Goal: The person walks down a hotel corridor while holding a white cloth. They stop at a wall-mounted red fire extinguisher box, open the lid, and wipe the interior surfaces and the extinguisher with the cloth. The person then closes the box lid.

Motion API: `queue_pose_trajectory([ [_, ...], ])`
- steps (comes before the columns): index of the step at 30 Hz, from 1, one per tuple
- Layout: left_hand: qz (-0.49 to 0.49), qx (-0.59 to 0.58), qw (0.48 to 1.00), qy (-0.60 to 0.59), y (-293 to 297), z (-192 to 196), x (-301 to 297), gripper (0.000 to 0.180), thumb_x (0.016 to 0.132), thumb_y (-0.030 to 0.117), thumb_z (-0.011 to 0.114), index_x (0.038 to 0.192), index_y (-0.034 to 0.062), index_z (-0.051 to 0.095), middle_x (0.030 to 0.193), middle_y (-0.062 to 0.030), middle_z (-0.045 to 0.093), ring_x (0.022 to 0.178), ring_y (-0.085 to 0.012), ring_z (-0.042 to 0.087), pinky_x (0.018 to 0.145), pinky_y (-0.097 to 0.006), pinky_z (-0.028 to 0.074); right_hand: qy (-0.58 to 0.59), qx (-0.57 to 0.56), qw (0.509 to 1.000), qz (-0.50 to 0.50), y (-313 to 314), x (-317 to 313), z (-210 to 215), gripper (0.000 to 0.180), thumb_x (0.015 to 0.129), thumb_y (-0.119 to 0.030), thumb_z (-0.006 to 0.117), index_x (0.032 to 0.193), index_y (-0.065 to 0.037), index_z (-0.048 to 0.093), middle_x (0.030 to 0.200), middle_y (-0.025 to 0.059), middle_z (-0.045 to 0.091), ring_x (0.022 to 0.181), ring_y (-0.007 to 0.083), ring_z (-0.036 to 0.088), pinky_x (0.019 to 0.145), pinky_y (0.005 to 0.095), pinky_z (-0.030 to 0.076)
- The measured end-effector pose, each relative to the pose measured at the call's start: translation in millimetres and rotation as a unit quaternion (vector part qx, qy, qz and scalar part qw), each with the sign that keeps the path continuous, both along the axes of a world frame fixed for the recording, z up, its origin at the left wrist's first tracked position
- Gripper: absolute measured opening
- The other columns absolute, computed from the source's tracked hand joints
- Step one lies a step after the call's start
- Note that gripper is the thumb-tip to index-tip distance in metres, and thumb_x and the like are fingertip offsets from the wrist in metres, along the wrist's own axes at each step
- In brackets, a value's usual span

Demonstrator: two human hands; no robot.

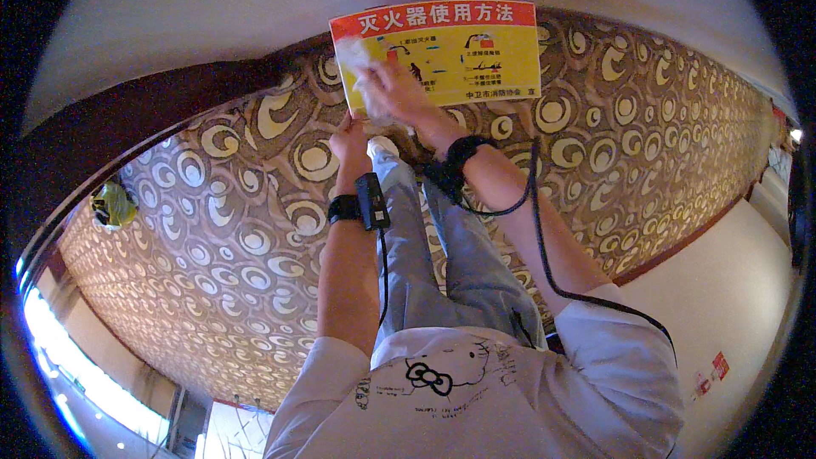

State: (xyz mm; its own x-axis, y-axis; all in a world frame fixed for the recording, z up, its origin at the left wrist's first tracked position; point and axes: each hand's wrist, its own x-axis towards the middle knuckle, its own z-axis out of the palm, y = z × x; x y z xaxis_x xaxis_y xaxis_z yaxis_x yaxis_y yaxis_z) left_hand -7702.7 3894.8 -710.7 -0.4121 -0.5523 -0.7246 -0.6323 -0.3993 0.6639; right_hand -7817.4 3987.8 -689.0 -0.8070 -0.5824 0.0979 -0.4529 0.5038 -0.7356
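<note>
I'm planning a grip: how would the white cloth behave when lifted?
Probably floppy: the white cloth looks crumpled under the right hand. Likely light, since that hand alone holds it. Unlikely to roll, given its uneven outline.

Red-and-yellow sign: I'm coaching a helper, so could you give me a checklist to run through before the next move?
1. Left hand at the sign: ok, at its lower left corner.
2. Left hand's grip firm: cannot tell; the fingers behind the sign are hidden.
3. White cloth in the right hand: ok, bunched at the fingers, over the sign's left part.
4. Whole face of the sign in view: not ok; the right hand and cloth cover part of its left side.
5. Black cable by the right arm off the sign: ok, it shows below the sign's lower edge.
</note>
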Motion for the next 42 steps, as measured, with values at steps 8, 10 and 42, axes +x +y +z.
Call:
queue_pose_trajectory([
  [8,0.051,0.079,0.993,0.075,-8,-14,8,0.030,0.086,0.015,0.058,0.109,-0.0036,0.058,0.093,-0.0024,0.063,0.076,-0.0073,0.052,0.067,-0.022,0.042,0.188,0.141,0.956,-0.175,121,-84,-2,0.044,0.078,-0.006,0.054,0.122,-0.007,0.046,0.108,0.0155,0.046,0.096,0.0309,0.047,0.079,0.0392,0.042],
  [10,0.038,0.062,0.996,0.058,-6,-5,5,0.030,0.086,0.014,0.057,0.110,-0.0040,0.057,0.094,-0.0027,0.063,0.077,-0.0071,0.052,0.067,-0.022,0.042,0.260,0.201,0.922,-0.207,149,-103,-5,0.045,0.079,-0.005,0.053,0.123,-0.007,0.045,0.109,0.0168,0.045,0.099,0.0321,0.045,0.080,0.0403,0.042],
  [42,-0.161,-0.133,0.978,-0.022,-25,-16,2,0.032,0.081,0.028,0.061,0.100,0.0025,0.062,0.084,-0.0057,0.063,0.072,-0.0120,0.056,0.063,-0.027,0.043,-0.046,0.007,0.977,-0.207,5,11,17,0.040,0.074,-0.019,0.056,0.110,-0.003,0.047,0.104,0.0206,0.047,0.095,0.0351,0.046,0.079,0.0497,0.038],
])
